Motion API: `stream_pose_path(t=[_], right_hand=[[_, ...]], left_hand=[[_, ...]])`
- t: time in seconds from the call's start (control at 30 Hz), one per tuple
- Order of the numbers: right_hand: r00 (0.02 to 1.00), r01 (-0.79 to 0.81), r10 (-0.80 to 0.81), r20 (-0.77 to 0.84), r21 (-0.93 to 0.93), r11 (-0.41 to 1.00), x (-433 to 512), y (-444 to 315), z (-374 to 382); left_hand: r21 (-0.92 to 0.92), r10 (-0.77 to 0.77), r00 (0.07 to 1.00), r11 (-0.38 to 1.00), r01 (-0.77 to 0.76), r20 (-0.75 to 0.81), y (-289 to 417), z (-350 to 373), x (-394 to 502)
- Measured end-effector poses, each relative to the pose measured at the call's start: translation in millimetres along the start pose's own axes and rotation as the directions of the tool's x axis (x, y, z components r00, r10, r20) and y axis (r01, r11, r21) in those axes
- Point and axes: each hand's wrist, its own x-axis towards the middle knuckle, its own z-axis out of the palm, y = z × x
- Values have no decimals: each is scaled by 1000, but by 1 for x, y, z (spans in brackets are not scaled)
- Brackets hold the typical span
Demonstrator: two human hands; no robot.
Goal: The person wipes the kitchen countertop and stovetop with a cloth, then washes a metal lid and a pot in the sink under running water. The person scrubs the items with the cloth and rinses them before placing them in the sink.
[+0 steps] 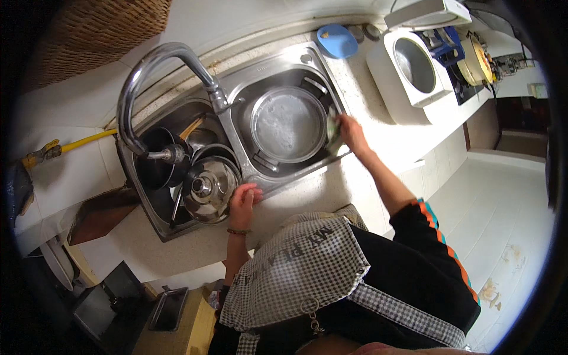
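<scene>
My right hand (351, 134) grips a greenish cloth or scouring pad (333, 128), somewhat blurred, at the right edge of the double sink (248, 165). A round metal pot (288, 124) with two handles sits in the right basin, with water in it. My left hand (245, 203) is at the sink's front rim, fingers loosely spread, beside a shiny steel lid (211, 188); whether it touches the rim cannot be told. That lid lies among a dark pot (155, 171) and other cookware in the left basin. The curved chrome faucet (166, 51) arches over the left basin.
Behind the right basin stands a light blue plastic dish (337, 41). A white appliance (390, 75) with a raised lid and round inner pot is on the counter at right, with a yellow pot (472, 62) beyond. A wicker basket (102, 35) is at upper left, above a yellow pipe (88, 140).
</scene>
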Motion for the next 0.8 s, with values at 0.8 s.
stream_pose_path(t=[0.8], right_hand=[[827, 251, -105, 553, -195, 948, -71, -147, 111]], left_hand=[[-39, 58, 998, 998, -59, -11, 9, -49, -31]])
